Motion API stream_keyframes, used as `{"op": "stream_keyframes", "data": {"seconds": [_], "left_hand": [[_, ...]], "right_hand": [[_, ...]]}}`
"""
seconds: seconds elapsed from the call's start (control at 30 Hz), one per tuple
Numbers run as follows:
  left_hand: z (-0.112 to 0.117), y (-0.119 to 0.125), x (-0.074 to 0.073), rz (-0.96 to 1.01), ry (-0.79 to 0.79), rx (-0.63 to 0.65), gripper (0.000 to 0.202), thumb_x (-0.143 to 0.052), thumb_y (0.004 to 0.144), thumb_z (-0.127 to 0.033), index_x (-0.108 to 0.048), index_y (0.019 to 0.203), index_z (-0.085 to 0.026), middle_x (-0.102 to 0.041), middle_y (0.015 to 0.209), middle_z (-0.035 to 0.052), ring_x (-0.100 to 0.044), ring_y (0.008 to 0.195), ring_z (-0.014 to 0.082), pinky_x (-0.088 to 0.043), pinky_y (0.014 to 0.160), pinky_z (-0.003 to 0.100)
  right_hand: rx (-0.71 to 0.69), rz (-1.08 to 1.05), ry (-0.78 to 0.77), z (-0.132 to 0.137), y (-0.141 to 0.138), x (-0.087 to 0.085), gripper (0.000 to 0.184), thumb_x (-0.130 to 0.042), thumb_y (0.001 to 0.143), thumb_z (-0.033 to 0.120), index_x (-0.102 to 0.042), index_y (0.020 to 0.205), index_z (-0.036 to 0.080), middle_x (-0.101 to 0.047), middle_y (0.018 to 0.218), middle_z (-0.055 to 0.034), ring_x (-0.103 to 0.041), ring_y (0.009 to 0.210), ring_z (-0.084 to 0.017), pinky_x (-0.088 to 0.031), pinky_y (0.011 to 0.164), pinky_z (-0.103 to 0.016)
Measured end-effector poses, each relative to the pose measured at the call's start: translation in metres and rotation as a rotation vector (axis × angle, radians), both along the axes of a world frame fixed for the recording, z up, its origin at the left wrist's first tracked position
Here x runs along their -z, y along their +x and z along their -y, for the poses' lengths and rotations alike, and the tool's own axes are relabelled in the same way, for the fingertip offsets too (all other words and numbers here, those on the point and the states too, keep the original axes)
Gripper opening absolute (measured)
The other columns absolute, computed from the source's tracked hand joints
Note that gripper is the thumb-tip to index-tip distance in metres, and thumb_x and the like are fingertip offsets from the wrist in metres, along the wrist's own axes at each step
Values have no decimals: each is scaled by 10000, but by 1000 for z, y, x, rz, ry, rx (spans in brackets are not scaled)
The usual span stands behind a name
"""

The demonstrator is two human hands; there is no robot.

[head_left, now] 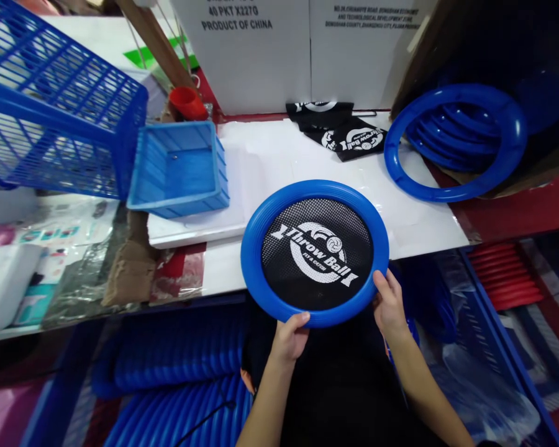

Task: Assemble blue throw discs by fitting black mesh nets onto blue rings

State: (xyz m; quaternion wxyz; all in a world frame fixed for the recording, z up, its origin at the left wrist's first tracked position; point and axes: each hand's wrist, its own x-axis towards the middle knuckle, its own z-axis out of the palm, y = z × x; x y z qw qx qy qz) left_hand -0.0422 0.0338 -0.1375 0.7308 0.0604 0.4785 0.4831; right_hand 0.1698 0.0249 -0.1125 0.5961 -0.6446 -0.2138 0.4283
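A round throwing disc (317,251) with a blue plastic rim and a black mesh centre printed "Throw Ball" is held over the front edge of the white work surface. My left hand (290,338) pinches its near rim, thumb on top. On the right side of the rim my right hand (390,301) grips it the same way; the fingers beneath are mostly hidden. Beyond the disc lie several black printed mesh pieces (361,138). A bare blue ring (456,194) leans at the mouth of a box at the right.
An open blue bin (179,202) stands at the left, beside a blue basket (51,124) and a red cup (187,103). White cartons (256,68) wall off the back. Below the table are stacks of blue rings (181,354), with red rings (505,276) at the right.
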Motion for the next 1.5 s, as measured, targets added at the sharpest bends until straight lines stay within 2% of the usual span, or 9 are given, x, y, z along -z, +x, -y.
{"op": "stream_keyframes", "data": {"seconds": [0.17,0.27,0.33,0.43,0.5,0.87,1.1,1.27,1.5], "left_hand": [[-5,-7,-20,-63,9,-26,803,-998,556,-288,-755,1321,-266,-840,1120,60,-777,1156,341,-630,1023,431],[-8,6,-43,-63,25,-60,787,-1003,597,-332,-741,1336,-267,-834,1141,57,-773,1166,324,-620,1041,409],[-10,17,-56,-31,38,-71,781,-1007,596,-336,-740,1326,-260,-831,1135,53,-779,1140,310,-618,1038,403],[-8,29,-64,41,41,-54,681,-1011,610,-364,-766,1233,-239,-832,1064,40,-796,1036,274,-631,986,391],[-2,31,-63,87,62,-18,612,-1033,584,-367,-785,1123,-221,-829,982,37,-800,944,257,-646,909,377],[5,27,-53,54,255,-82,827,-1130,300,-464,-786,1006,-207,-818,886,71,-804,913,330,-657,855,409],[-2,37,-83,62,305,-111,795,-1121,303,-521,-782,943,-192,-811,807,53,-786,755,261,-665,797,382],[-7,48,-106,47,428,-82,707,-1109,423,-522,-791,944,-166,-834,904,95,-810,864,311,-666,828,407],[-19,71,-165,122,540,-52,744,-1081,570,-475,-738,1168,-195,-830,995,72,-818,1006,327,-667,943,435]], "right_hand": [[-129,668,15,12,17,-14,467,-686,994,578,-719,1186,153,-758,1101,-143,-714,1001,-299,-611,918,-482],[-10,1194,304,20,18,-32,470,-728,991,393,-644,1405,186,-664,1390,-202,-630,1289,-372,-543,1079,-588],[-192,1366,490,21,13,-49,472,-727,991,301,-629,1443,206,-655,1429,-194,-584,1372,-382,-510,1126,-604],[-635,1401,612,17,1,-72,384,-652,1041,267,-643,1417,187,-744,1292,-155,-646,1294,-334,-520,1123,-579],[-749,1412,627,12,-6,-82,344,-638,1061,265,-656,1393,176,-771,1225,-143,-689,1202,-301,-561,1063,-538],[-768,1285,720,-9,-6,-129,353,-651,1074,312,-691,1394,169,-752,1135,-146,-714,1057,-278,-606,897,-447],[-793,1262,719,-16,-2,-149,365,-665,1066,302,-701,1419,216,-746,1151,-127,-716,1052,-264,-624,910,-448],[-822,1280,695,-20,8,-161,384,-650,1078,354,-696,1451,274,-749,1164,-111,-732,1049,-266,-648,920,-452],[-878,1308,669,-33,32,-196,386,-620,1095,412,-695,1458,307,-773,1225,-98,-762,1089,-266,-676,925,-409]]}}
